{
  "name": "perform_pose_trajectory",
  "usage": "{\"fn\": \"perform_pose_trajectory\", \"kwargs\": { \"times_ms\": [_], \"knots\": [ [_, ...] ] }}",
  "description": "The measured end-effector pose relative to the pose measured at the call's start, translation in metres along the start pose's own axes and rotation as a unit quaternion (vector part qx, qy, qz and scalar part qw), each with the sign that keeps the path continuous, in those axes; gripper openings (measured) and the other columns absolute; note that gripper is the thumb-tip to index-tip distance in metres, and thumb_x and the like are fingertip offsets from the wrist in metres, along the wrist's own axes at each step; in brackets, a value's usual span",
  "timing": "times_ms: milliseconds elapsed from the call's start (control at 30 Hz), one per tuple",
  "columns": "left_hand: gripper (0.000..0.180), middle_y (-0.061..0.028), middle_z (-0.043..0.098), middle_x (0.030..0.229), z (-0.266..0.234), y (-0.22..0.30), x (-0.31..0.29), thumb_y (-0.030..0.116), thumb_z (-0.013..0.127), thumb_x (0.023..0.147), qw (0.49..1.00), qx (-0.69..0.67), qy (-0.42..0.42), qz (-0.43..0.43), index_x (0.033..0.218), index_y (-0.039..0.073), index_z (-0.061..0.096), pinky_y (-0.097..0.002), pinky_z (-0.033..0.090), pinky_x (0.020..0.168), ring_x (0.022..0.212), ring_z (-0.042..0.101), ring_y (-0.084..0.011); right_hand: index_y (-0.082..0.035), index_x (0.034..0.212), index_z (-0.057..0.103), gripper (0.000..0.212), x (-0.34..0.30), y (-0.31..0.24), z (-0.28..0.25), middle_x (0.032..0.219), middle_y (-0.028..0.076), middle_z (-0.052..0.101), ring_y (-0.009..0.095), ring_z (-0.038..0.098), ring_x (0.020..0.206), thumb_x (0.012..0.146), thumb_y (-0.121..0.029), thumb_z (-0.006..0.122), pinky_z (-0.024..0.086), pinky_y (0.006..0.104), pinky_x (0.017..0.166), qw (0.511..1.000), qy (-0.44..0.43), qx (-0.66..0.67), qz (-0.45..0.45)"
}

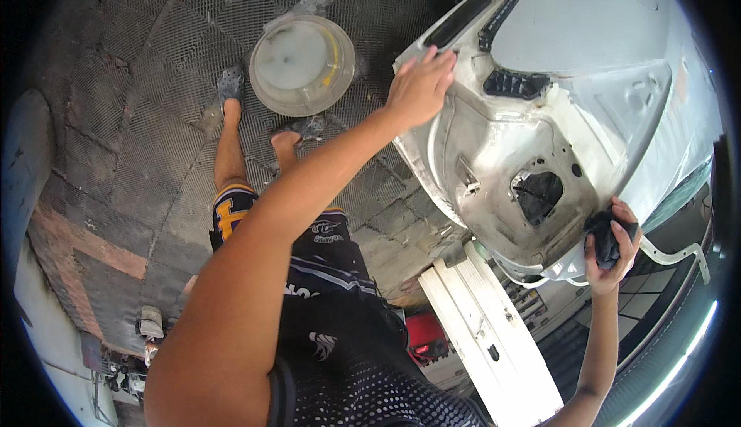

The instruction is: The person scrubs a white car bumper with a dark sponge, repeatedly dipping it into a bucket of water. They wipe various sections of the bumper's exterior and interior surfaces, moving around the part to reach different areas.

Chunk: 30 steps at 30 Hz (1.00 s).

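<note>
Along the right part of my view stands a pale grey and white vehicle body (575, 130), and both hands are at its edges. I see the left hand (423, 87) on the upper left rim; its fingers are stretched out and a little apart, laid on the surface near a long dark slot (458, 21), and they grip nothing. The right hand (615, 248) is at the lower right corner of the body, its fingers bent around a black crumpled wad (604, 238), which is held against the edge there; from this angle I cannot tell its material. Between the two hands I look into a deep recess (494, 165) with dirty marks and a ragged dark hole (540, 195). Below the body, a long white panel (494, 342) lies slanting, with a red object (427, 336) just beside it. On the patterned dark floor (185, 41), near the person's feet, I notice a round, pale object (297, 60) with a yellow mark.
</note>
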<state>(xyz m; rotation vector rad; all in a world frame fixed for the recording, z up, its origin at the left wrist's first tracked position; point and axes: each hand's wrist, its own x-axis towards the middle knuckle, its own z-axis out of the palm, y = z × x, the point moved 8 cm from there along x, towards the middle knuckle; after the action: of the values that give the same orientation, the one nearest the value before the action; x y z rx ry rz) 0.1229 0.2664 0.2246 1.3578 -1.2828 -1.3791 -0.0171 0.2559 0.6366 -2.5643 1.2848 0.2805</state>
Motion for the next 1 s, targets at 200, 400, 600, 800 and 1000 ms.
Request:
{"fn": "perform_pose_trajectory", "kwargs": {
  "times_ms": [200, 400, 600, 800, 1000],
  "knots": [
    [0.049, -0.0081, 0.047, 0.162, -0.003, 0.012, 0.039, 0.033, 0.038, 0.112, 0.998, 0.032, -0.039, 0.04, 0.153, 0.009, 0.052, -0.0525, 0.026, 0.125, 0.154, 0.037, -0.0291, -0.013, 0.134, 0.053, 0.061, 0.0, 0.0, -0.001, 0.127, 0.024, 0.06, 0.049, 0.063, 0.119, 0.079, -0.001, 0.076, 0.051, 0.0587, 0.101, 1.0, 0.002, 0.006, 0.002],
    [0.048, -0.0066, 0.051, 0.159, 0.004, 0.011, 0.021, 0.033, 0.039, 0.111, 0.999, 0.014, -0.024, 0.017, 0.151, 0.01, 0.054, -0.0546, 0.032, 0.121, 0.151, 0.04, -0.0321, -0.012, 0.132, 0.054, 0.06, -0.011, 0.002, 0.001, 0.127, 0.025, 0.061, 0.048, 0.063, 0.119, 0.078, -0.001, 0.076, 0.05, 0.0585, 0.101, 0.999, 0.022, 0.024, 0.016],
    [0.045, -0.0097, 0.053, 0.157, 0.004, 0.015, 0.072, 0.032, 0.04, 0.109, 0.998, 0.022, -0.058, 0.019, 0.142, 0.008, 0.06, -0.0606, 0.033, 0.116, 0.148, 0.043, -0.037, -0.012, 0.132, 0.055, 0.059, 0.005, -0.001, -0.001, 0.128, 0.026, 0.062, 0.047, 0.064, 0.119, 0.079, 0.002, 0.076, 0.05, 0.0574, 0.101, 1.0, 0.009, 0.005, 0.0],
    [0.047, -0.0114, 0.05, 0.159, -0.001, 0.066, 0.009, 0.031, 0.042, 0.111, 0.998, 0.005, -0.04, 0.045, 0.146, 0.003, 0.057, -0.0544, 0.031, 0.121, 0.152, 0.041, -0.0291, -0.009, 0.131, 0.056, 0.058, 0.003, -0.004, -0.001, 0.126, 0.026, 0.063, 0.046, 0.065, 0.117, 0.078, 0.002, 0.077, 0.051, 0.0555, 0.101, 1.0, 0.016, 0.006, -0.003],
    [0.039, -0.0121, 0.057, 0.153, -0.023, 0.089, -0.013, 0.023, 0.049, 0.108, 0.984, 0.136, 0.009, 0.115, 0.136, 0.001, 0.064, -0.0552, 0.03, 0.122, 0.149, 0.043, -0.0366, -0.006, 0.129, 0.056, 0.057, 0.01, -0.011, -0.001, 0.125, 0.028, 0.064, 0.043, 0.066, 0.116, 0.078, 0.002, 0.079, 0.052, 0.0525, 0.099, 0.999, 0.028, -0.02, -0.034]
  ]
}}
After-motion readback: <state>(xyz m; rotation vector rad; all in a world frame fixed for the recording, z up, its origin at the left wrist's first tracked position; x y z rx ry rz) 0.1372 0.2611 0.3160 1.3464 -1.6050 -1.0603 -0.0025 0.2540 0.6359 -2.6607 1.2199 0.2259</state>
